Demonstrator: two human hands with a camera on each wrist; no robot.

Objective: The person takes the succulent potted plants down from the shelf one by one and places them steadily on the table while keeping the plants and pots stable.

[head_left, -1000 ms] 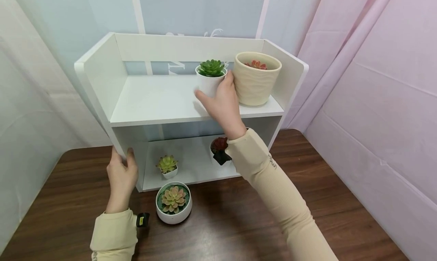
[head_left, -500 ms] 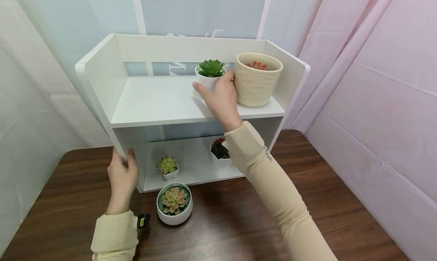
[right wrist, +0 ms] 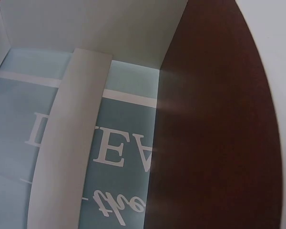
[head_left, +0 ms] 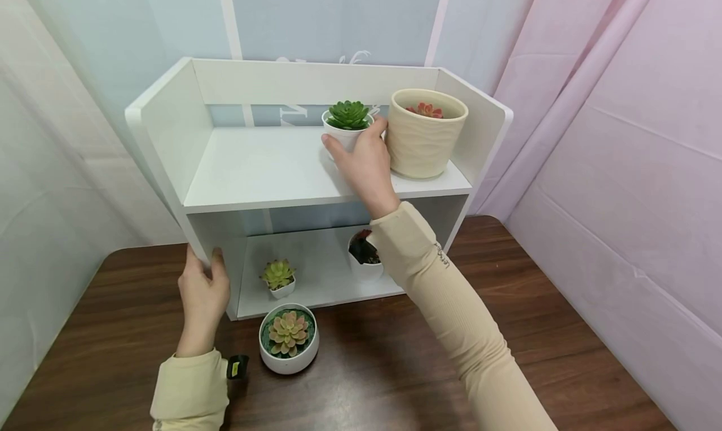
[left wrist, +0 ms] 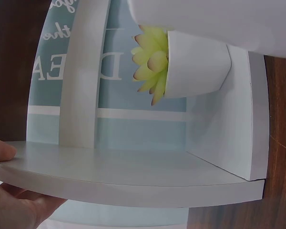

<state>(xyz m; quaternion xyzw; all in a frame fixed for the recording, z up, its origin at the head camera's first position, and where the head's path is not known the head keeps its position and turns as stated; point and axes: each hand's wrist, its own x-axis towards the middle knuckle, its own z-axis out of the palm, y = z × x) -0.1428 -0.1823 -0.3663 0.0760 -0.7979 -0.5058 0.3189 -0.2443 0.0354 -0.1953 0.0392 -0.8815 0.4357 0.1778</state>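
Observation:
In the head view my right hand (head_left: 369, 165) holds a small white pot with a green succulent (head_left: 348, 115) on the upper board of a white two-tier shelf (head_left: 254, 168). Its thumb lies on the pot's left front and the fingers on the right side. Directly beside it stands a larger cream pot (head_left: 425, 140) with a red succulent inside. Low on the left, my left hand (head_left: 203, 293) grips the shelf's side panel (left wrist: 133, 191), thumb and fingers on opposite faces in the left wrist view. The right wrist view shows only the shelf's inside, not the hand.
On the lower board sit a small yellow-green succulent (head_left: 278, 277) and a white pot (head_left: 365, 270) with a dark plant, partly covered by the right sleeve. A round white bowl (head_left: 289, 362) with a pinkish succulent stands on the brown table (head_left: 361, 381) before the shelf.
My right hand and forearm have shifted slightly up and left, uncovering more of the white pot on the lower board. The left hand keeps its grip on the panel.

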